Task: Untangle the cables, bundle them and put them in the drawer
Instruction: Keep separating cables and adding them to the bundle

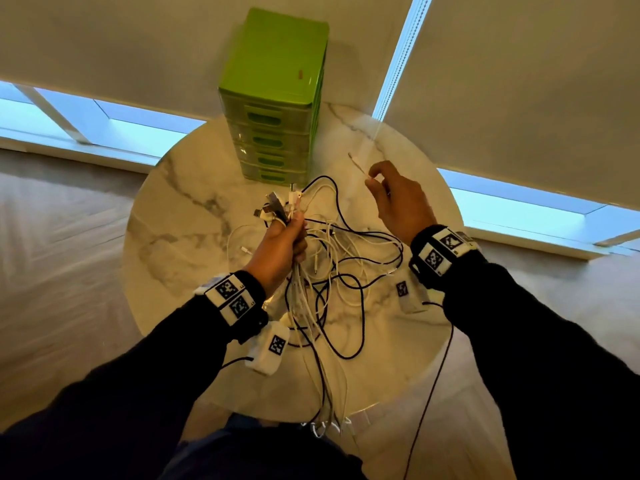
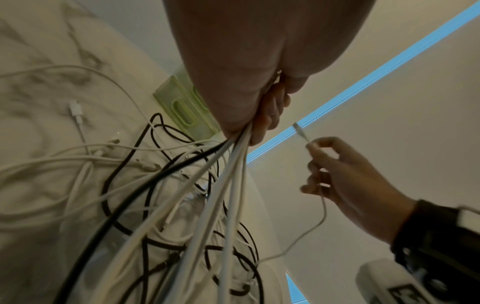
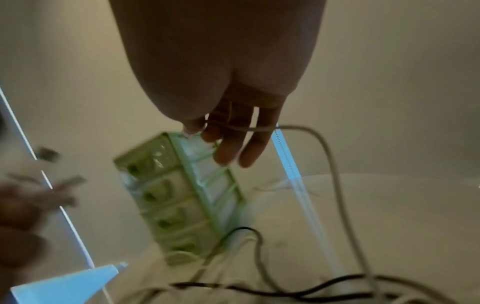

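Note:
My left hand (image 1: pixel 289 237) grips a bunch of white and black cables (image 1: pixel 301 289) near their plug ends (image 1: pixel 273 206), held above the round marble table (image 1: pixel 166 216). The rest of the tangle (image 1: pixel 346 258) lies on the table and trails over its front edge. In the left wrist view the cables (image 2: pixel 228 164) fan down from my fist (image 2: pixel 259 115). My right hand (image 1: pixel 384 192) is raised to the right and pinches one thin white cable (image 2: pixel 302 133) just below its plug. That white cable (image 3: pixel 324 148) loops down to the pile.
A green drawer tower (image 1: pixel 273 98) with several shut drawers stands at the table's far edge, just behind the cables; in the right wrist view the drawer tower (image 3: pixel 176 195) is in front of my fingers. Lowered window blinds (image 1: pixel 519 81) hang behind. Pale floor surrounds the table.

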Motion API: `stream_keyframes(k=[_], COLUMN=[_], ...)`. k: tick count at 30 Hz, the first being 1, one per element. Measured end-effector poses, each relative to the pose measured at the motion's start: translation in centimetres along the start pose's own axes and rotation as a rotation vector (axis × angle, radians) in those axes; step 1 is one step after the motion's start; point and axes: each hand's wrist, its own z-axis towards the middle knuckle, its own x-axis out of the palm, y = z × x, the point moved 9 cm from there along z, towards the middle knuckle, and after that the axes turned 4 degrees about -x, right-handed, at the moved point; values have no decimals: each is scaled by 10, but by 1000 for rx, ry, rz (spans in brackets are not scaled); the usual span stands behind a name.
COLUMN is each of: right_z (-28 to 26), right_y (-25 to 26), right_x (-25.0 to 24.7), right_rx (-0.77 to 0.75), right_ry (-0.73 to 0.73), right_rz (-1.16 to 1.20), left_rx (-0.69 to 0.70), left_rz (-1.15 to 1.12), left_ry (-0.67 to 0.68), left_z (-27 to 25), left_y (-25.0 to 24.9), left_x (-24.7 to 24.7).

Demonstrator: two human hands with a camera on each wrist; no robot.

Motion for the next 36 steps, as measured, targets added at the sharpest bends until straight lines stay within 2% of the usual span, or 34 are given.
stream_keyframes(k=[3,5,7,11,15,17,20,23,27,31,34,36], right_z=[-26,-46,-65,-90,-102,-104,-108,-119,-141,-169,-189,-179], right_y=[42,64,83,108,110,109,109,106,76,24,-14,-25], right_x=[-4,11,26,44,49,50,57,63,87,115,129,118], right_rx=[31,75,79,7,48,77,90,17,-33,109,185,258], right_ry=[-75,-51,-22,-14,-14,-10,76,150,228,361,555,452], right_rz=[347,582,674,585,569,575,563,467,329,209,-68,-49], left_rx=[-2,-19,-11,10,-13,-9,78,175,232,290,366,400], left_rz=[-57,-73,-68,-5,-10,-1,92,25,-97,-221,-222,-179], left_ry=[-42,-65,-27,102,87,36,-33,-54,-94,-81,-126,-142], left_z=[-2,-6,-11,-20,-25,-28,-34,-40,-40,-44,-48,-49], left_y=[0,-1,-3,-4,0,0,-9,-28,-59,-108,-148,-159], left_x=[4,7,13,24,19,13,5,1,-16,-36,-56,-65])
